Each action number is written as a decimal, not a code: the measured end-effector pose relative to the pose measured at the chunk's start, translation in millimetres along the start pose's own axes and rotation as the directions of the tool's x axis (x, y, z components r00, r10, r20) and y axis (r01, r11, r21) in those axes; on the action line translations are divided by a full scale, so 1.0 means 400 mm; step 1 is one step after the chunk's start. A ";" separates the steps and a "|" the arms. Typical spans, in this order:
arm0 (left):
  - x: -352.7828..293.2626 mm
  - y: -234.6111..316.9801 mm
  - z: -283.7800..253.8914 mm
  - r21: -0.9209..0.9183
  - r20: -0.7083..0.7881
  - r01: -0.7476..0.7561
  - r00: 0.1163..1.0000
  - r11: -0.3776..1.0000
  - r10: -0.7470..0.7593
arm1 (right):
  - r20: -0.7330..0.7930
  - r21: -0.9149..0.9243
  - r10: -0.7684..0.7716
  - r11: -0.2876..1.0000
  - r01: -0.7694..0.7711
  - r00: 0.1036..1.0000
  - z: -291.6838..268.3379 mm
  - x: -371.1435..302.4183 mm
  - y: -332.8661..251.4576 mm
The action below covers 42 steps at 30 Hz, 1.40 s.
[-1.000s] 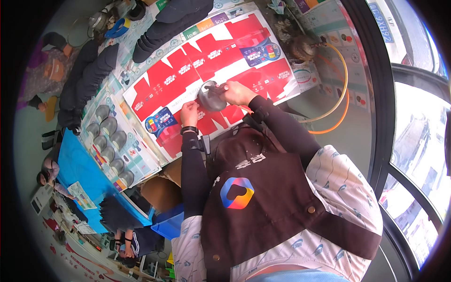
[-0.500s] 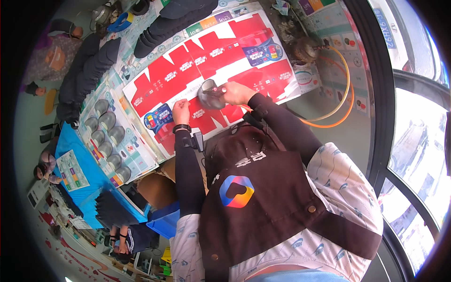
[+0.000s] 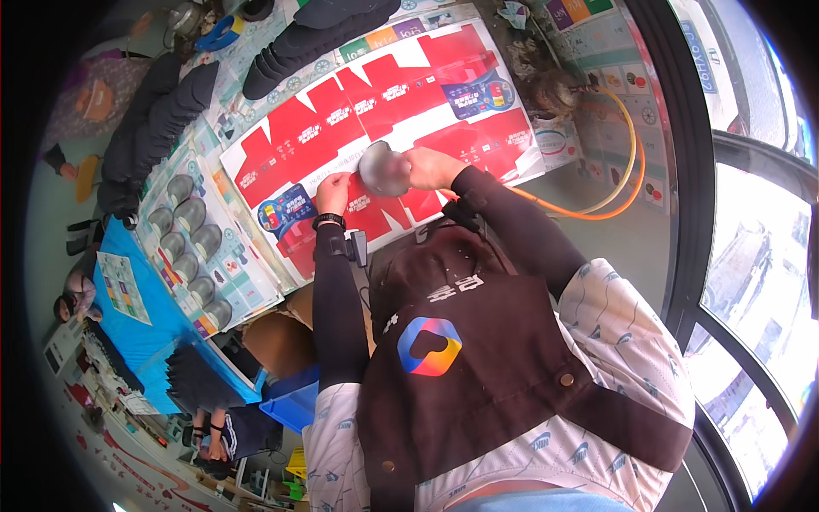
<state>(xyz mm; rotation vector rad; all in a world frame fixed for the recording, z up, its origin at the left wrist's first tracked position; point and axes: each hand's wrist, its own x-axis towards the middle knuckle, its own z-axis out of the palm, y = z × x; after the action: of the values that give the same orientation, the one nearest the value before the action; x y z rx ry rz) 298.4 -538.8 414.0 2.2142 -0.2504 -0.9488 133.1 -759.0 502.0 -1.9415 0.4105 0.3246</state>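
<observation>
My right hand [image 3: 435, 168] grips a grey, rounded, cup-like shell [image 3: 375, 167] from its right side, above the printed red and white cardboard sheet [image 3: 345, 154]. The shell's right part is smeared by motion. To the left of it, apart from it, my left hand [image 3: 333, 194] is closed in a pinch over the sheet's near part. Whatever lies between its fingertips, if anything, is too small to make out.
Several similar grey shells [image 3: 206, 241] lie in rows on the left. Stacks of black curved pieces [image 3: 294, 60] stand at the back. An orange hose [image 3: 597, 215] loops on the right beside the glass door frame. Other people [image 3: 213, 439] are farther left.
The grey shell has been turned in my right hand and now shows a rounder outline. My left hand has moved slightly to the right. The hose has shifted a little.
</observation>
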 end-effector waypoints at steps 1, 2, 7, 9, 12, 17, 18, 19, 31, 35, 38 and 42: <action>-0.004 -0.001 -0.001 -0.002 -0.002 0.006 1.000 1.000 -0.006 | 0.037 0.014 -0.051 0.999 0.051 0.998 -0.002 -0.007 -0.006; -0.006 0.000 0.000 0.007 -0.006 0.023 1.000 1.000 -0.023 | 0.042 0.014 -0.050 0.999 0.049 0.998 -0.008 -0.015 -0.010; 0.005 -0.032 -0.002 -0.006 0.008 -0.021 1.000 1.000 0.021 | 0.034 -0.018 0.118 0.993 -0.118 0.992 -0.030 -0.022 -0.066; 0.005 -0.029 0.008 0.014 0.118 0.033 0.992 0.999 -0.035 | 0.006 0.027 0.041 0.999 -0.041 0.999 -0.029 -0.035 -0.068; -0.006 -0.042 0.016 -0.027 0.128 0.025 0.992 0.999 -0.021 | 0.081 -0.053 -0.002 0.999 0.006 0.997 -0.034 -0.041 -0.084; -0.014 -0.033 0.034 -0.019 0.130 -0.052 0.990 0.998 0.054 | 0.226 -0.250 0.091 0.968 -0.032 0.970 -0.054 -0.056 -0.069; -0.018 -0.030 0.037 -0.011 0.135 -0.069 0.988 0.998 0.069 | 0.189 -0.253 0.107 0.966 -0.057 0.976 -0.054 -0.057 -0.071; -0.021 -0.028 0.039 -0.012 0.136 -0.068 0.988 0.998 0.069 | 0.150 -0.254 0.123 0.964 -0.082 0.981 -0.053 -0.058 -0.073; -0.043 0.034 0.047 -0.076 0.082 0.001 0.997 0.997 0.005 | 0.207 -0.260 0.169 0.959 -0.112 0.964 -0.096 -0.095 -0.069; -0.063 0.079 0.037 0.148 0.153 -0.052 0.988 0.988 0.029 | -0.060 -0.029 0.109 0.993 -0.110 0.992 -0.141 -0.147 -0.024; -0.085 0.115 0.032 -0.075 0.079 -0.036 0.996 0.997 0.042 | -0.116 0.295 0.156 0.948 -0.116 0.981 -0.171 -0.162 -0.019; -0.139 -0.064 -0.174 -0.171 -0.267 -0.195 0.953 0.966 0.146 | -0.088 0.471 0.172 0.875 -0.111 0.981 -0.171 -0.193 -0.032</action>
<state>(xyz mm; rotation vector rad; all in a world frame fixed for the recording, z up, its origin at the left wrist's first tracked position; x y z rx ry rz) 304.9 -459.5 461.4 2.0672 -0.2167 -0.5640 71.3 -806.7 570.6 -1.4653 0.6547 0.1743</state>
